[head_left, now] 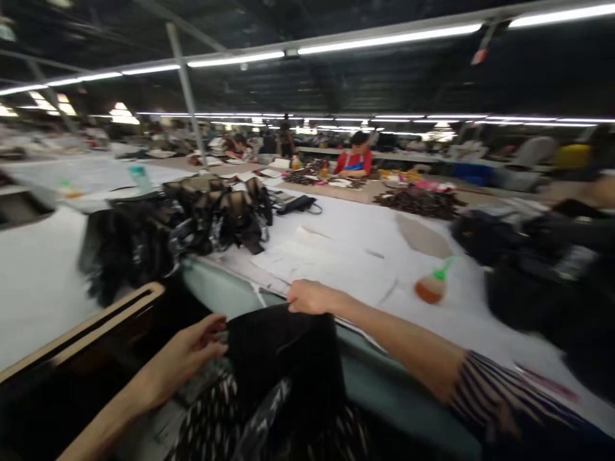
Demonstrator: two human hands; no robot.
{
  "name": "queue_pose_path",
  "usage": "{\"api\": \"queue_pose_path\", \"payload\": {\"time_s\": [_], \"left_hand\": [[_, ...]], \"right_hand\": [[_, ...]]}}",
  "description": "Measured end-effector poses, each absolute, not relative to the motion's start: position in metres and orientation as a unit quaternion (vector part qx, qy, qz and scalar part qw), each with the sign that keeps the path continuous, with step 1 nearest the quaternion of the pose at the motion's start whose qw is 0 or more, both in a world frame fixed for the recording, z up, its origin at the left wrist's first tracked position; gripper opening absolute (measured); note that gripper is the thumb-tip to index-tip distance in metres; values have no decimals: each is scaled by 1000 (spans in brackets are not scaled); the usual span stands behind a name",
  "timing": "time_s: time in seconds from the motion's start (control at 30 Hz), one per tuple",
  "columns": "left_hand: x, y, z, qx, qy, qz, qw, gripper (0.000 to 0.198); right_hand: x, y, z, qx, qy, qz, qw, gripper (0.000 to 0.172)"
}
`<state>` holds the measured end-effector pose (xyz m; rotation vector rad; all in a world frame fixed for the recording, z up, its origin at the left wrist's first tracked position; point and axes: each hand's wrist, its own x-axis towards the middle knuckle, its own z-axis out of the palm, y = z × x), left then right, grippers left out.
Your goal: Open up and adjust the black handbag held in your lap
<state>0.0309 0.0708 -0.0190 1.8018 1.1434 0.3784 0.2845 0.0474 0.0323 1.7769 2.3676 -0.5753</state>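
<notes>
My right hand [311,297] grips the top edge of a black piece of material [283,358] that hangs down in front of me at the near edge of the worktable [336,230]. My left hand [192,355] holds the left edge of the same black piece, fingers curled on it. The picture is blurred by motion. A striped sleeve covers my right upper arm.
A pile of black bag parts [192,218] lies on the table's left. An orange squeeze bottle with a green cap [432,286] lies to the right, near dark bags [542,256]. A wooden frame [86,330] stands at left. A person in red [355,161] sits far back.
</notes>
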Motion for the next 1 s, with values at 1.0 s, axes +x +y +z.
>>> {"api": "queue_pose_path", "payload": {"time_s": [1.0], "left_hand": [[75, 49, -31, 823, 320, 143, 446, 20]], "right_hand": [[269, -17, 25, 634, 731, -253, 12, 26]]}}
